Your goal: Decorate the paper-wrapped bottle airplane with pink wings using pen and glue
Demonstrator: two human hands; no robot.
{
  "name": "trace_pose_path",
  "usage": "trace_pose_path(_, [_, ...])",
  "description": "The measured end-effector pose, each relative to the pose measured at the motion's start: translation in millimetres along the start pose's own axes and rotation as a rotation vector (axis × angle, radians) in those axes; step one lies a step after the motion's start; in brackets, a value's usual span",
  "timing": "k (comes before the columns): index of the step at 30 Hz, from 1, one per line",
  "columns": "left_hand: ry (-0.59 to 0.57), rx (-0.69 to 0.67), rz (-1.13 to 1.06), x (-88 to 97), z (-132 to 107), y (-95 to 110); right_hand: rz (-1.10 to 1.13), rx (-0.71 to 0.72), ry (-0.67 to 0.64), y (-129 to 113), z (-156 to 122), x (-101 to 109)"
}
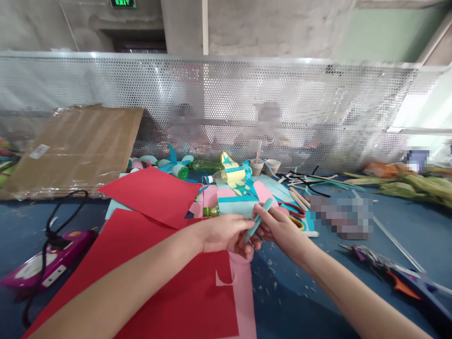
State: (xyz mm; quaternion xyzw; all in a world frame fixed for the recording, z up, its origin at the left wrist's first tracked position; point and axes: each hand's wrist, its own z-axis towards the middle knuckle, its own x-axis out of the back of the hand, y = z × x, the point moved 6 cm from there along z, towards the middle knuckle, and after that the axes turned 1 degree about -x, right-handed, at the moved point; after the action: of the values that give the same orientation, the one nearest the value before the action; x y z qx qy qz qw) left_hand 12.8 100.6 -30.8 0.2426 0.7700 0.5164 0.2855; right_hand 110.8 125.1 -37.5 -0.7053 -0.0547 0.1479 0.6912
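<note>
Over the middle of the table, both my hands are closed on a slim light-teal piece [260, 219], slanted with its upper end to the right. I cannot tell whether it is folded paper or a plastic tool. Around its lower end curl the fingers of my left hand [223, 233], which partly hide it. My right hand [282, 229] pinches the upper part between thumb and fingers. Beneath my left arm lie a large red sheet [169, 292] with a notch cut in its right edge, and a pink sheet [243, 301]. Another red sheet [155, 193] lies behind.
A decorated bottle [235, 175] lies beyond my hands, near red-handled scissors [294, 207] and two paper cups [256, 167]. On the right rests a glue gun [399, 278]; on the left, a purple power strip [52, 259] with a black cord. Cardboard [77, 146] leans against a perforated metal screen [226, 89].
</note>
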Motion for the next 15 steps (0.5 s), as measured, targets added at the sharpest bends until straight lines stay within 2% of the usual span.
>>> trace_pose_path(5, [-0.006, -0.007, -0.031, 0.7, 2, -5, 0.041, 0.001, -0.025, 6, 3, 0])
trace_pose_path(10, [0.036, -0.050, -0.010, -0.1, -1, -2, 0.067, 0.063, -0.009, -3, 2, -2])
trace_pose_path(13, [0.087, -0.050, -0.001, 0.0, 0, -2, 0.048, 0.099, 0.043, -9, 0, 2])
trace_pose_path(15, [0.128, -0.032, 0.000, 3.1, 1, -3, 0.045, 0.134, 0.136, -16, -1, 12])
